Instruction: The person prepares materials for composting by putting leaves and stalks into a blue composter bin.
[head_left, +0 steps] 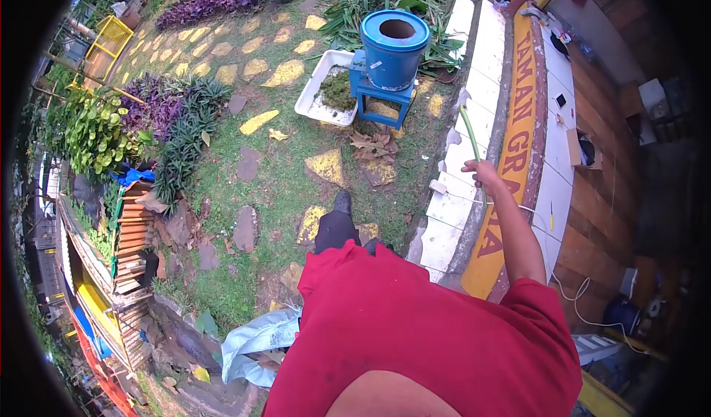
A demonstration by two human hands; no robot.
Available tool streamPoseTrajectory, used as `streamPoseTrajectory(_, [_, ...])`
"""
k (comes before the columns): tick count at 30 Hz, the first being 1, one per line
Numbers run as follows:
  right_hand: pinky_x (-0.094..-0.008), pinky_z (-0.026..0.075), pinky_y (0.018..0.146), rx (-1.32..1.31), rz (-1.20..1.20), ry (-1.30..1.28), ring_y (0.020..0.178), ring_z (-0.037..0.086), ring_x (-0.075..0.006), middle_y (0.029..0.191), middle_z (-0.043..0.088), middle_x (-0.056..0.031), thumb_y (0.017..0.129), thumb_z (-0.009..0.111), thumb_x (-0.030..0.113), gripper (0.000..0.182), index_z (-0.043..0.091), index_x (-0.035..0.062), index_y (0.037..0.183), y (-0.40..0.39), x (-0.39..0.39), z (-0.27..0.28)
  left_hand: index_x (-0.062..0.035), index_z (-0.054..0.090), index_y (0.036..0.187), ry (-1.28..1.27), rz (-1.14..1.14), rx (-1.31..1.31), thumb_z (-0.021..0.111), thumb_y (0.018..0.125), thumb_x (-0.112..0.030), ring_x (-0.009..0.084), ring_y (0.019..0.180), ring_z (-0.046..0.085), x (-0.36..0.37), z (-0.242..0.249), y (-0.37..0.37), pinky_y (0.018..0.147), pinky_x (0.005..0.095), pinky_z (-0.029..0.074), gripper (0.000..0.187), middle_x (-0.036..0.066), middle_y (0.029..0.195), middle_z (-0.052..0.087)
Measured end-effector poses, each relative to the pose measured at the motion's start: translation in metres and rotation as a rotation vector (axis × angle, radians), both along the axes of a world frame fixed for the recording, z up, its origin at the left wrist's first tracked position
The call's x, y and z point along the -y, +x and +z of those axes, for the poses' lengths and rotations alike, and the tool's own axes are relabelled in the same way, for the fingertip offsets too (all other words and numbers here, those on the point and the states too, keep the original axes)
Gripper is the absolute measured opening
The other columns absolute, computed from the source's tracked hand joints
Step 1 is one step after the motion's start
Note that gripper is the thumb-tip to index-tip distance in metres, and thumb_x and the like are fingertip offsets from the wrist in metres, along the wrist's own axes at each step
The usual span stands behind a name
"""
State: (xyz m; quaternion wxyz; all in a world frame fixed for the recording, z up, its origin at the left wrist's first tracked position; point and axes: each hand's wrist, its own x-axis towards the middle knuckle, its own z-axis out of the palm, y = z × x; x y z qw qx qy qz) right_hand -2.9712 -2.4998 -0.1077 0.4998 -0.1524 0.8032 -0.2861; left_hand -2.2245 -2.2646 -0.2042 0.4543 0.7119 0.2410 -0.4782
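Observation:
My right hand (483, 174) is closed around a long, thin green stick (470, 132), held over the white-tiled ledge (485, 87) on my right. The stick looks like a plant stalk, but its exact kind is hard to make out. My left hand does not show. On my left side hangs or lies a pale blue sack (255, 343), partly covered by my red shirt; whether my left hand grips it is hidden.
Ahead, a blue machine with a round drum (395, 50) stands on a blue frame. Beside it, a white tray (307, 102) holds chopped green matter. Cut leaves (348, 6) are heaped behind. Yellow stepping stones (324, 167) dot the grass. A white cable (574, 298) trails at right.

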Motion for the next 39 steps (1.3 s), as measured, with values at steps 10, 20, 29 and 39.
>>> streamPoseTrajectory(10, [-0.0211, 0.031, 0.046, 0.235, -0.223, 0.152, 0.054, 0.033, -0.0047, 0.099, 0.068, -0.0039, 0.094, 0.049, 0.016, 0.029, 0.057, 0.0029, 0.118, -0.054, -0.003, -0.073, -0.0233, 0.058, 0.131, 0.056, -0.089, -0.02, 0.053, 0.08, -0.057, 0.0375, 0.119, 0.053, 0.195, -0.023, -0.09, 0.081, 0.0678, 0.044, 0.061, 0.002, 0.136, 0.057])
streamPoseTrajectory(20, [-0.022, 0.03, 0.047, 0.428, -0.17, 0.331, 0.053, 0.031, -0.0046, 0.101, 0.067, -0.0023, 0.096, 0.047, 0.014, 0.029, 0.054, 0.0026, 0.122, -0.048, 0.09, -0.081, -0.0239, 0.058, 0.131, 0.163, -0.083, -0.031, 0.053, 0.081, -0.058, 0.0374, 0.119, 0.053, 0.296, -0.039, -0.15, 0.08, 0.0676, 0.045, 0.061, 0.002, 0.136, 0.057])
streamPoseTrajectory(29, [-0.0193, 0.029, 0.042, 0.375, -0.025, 0.137, 0.052, 0.033, -0.0032, 0.104, 0.065, -0.0044, 0.094, 0.047, 0.009, 0.029, 0.052, 0.0003, 0.121, -0.166, 0.263, -0.07, -0.0244, 0.058, 0.131, 0.202, 0.048, 0.047, 0.052, 0.081, -0.058, 0.0373, 0.119, 0.053, 0.306, -0.031, -0.223, 0.079, 0.0675, 0.045, 0.061, 0.001, 0.135, 0.057])
streamPoseTrajectory(39, [-0.0203, 0.031, 0.047, 0.273, 0.051, 0.059, 0.055, 0.031, -0.0044, 0.109, 0.064, -0.0039, 0.095, 0.044, 0.012, 0.04, 0.048, -0.0001, 0.133, -0.373, 0.38, -0.092, -0.025, 0.058, 0.131, 0.138, 0.192, 0.091, 0.051, 0.081, -0.059, 0.0371, 0.118, 0.053, 0.367, -0.05, -0.394, 0.078, 0.0673, 0.046, 0.06, 0.001, 0.135, 0.057])
